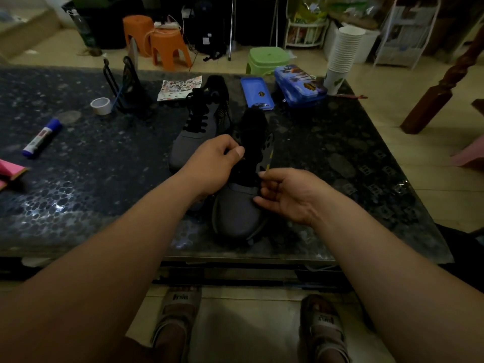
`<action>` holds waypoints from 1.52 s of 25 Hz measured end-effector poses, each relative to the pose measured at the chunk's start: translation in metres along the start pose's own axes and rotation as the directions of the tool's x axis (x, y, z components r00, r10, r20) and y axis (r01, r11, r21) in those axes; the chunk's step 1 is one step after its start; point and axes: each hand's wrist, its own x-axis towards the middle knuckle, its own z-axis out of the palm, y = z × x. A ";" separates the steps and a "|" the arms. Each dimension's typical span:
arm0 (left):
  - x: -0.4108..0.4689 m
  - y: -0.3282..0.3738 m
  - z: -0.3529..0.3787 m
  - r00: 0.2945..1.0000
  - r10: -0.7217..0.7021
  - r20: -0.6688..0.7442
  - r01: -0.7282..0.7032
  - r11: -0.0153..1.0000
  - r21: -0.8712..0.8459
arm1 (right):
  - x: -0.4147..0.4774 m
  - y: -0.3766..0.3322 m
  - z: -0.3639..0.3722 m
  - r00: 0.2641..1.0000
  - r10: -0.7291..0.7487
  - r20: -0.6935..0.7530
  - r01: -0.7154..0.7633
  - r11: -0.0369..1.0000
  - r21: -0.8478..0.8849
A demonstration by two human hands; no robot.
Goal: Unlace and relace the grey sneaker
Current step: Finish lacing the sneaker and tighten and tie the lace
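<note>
The grey sneaker (238,210) sits on the dark pebbled table (104,179), close to the near edge, toe pointing at the person and its black tongue laid open toward the far side. Both bare arms reach in over it. The left hand (212,163) is at the left edge of the shoe's opening, its fingers (238,152) curled with the thumb pressed tight against the forefinger, pinching there; it is too dark to make out whether that is a lace or the shoe's edge. The right hand (285,195) is at the right side, palm turned inward, fingers loosely curled with the tips against the grey eyelet strip; I cannot tell whether they have hold of anything.

Just beyond and to the left lies a second sneaker (188,142), laced in black. Farther left are a glue stick (42,138) and a roll of tape (100,106). At the far side are a blue tin lid (256,93), a printed tin (300,86) and a stack of paper cups (343,51).
</note>
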 end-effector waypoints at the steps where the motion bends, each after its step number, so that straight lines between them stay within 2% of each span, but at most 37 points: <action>1: 0.000 0.000 0.000 1.000 0.005 -0.004 -0.005 1.000 0.010 | 0.001 0.000 0.000 1.000 0.006 -0.016 -0.005 1.000 0.018; 5: 0.001 -0.001 0.001 1.000 0.016 -0.012 -0.016 1.000 0.014 | 0.002 -0.001 -0.001 0.999 0.043 0.014 -0.044 0.987 0.152; 8: 0.002 -0.004 0.000 1.000 0.009 -0.006 -0.009 1.000 -0.002 | -0.001 0.001 0.001 0.999 0.048 0.015 -0.050 0.989 0.138; 12: 0.002 -0.005 -0.001 0.999 -0.010 -0.038 0.009 0.999 -0.038 | 0.000 0.009 0.007 0.997 0.007 -0.074 0.003 0.990 0.139; 17: 0.003 -0.008 -0.001 0.993 -0.116 0.005 0.109 0.920 -0.377 | 0.001 0.012 0.005 0.997 0.014 -0.081 0.003 0.979 0.205; 20: 0.001 -0.008 -0.002 0.989 -0.146 -0.003 0.130 0.887 -0.443 | 0.000 0.010 0.004 0.996 0.014 -0.086 0.005 0.976 0.219; 22: 0.001 -0.009 -0.003 0.986 -0.165 -0.012 0.141 0.877 -0.459 | -0.002 0.011 0.006 0.994 -0.041 -0.103 0.054 0.991 0.122; 23: 0.001 -0.009 -0.003 0.985 -0.173 -0.015 0.147 0.872 -0.467 | -0.003 0.013 0.006 0.986 -0.114 -0.125 0.109 0.993 -0.053; 24: 0.001 -0.009 -0.004 0.984 -0.180 -0.015 0.151 0.865 -0.479 | -0.003 0.016 0.006 0.965 -0.216 -0.150 0.162 0.938 -0.308; 25: 0.000 -0.009 -0.004 0.983 -0.185 -0.013 0.155 0.858 -0.490 | -0.002 0.021 0.006 0.930 -0.329 -0.164 0.190 0.812 -0.553; 26: -0.001 -0.008 -0.005 0.982 -0.188 -0.008 0.159 0.854 -0.495 | -0.002 0.025 0.007 0.888 -0.430 -0.162 0.196 0.673 -0.713; 27: -0.002 -0.006 -0.006 0.982 -0.188 -0.001 0.163 0.853 -0.496 | -0.002 0.028 0.007 0.861 -0.485 -0.154 0.193 0.592 -0.783; 31: -0.011 0.005 -0.010 0.991 -0.124 0.055 0.135 0.856 -0.499 | -0.012 0.027 0.010 0.842 -0.516 -0.158 0.204 0.575 -0.792; 35: -0.013 0.014 -0.003 0.991 -0.037 0.126 0.089 0.895 -0.438 | -0.023 0.022 0.006 0.796 -0.586 -0.153 0.289 0.590 -0.754; 38: -0.014 0.008 -0.003 0.992 -0.115 0.057 0.128 0.890 -0.438 | -0.020 0.033 0.004 0.830 -0.530 -0.176 0.245 0.630 -0.737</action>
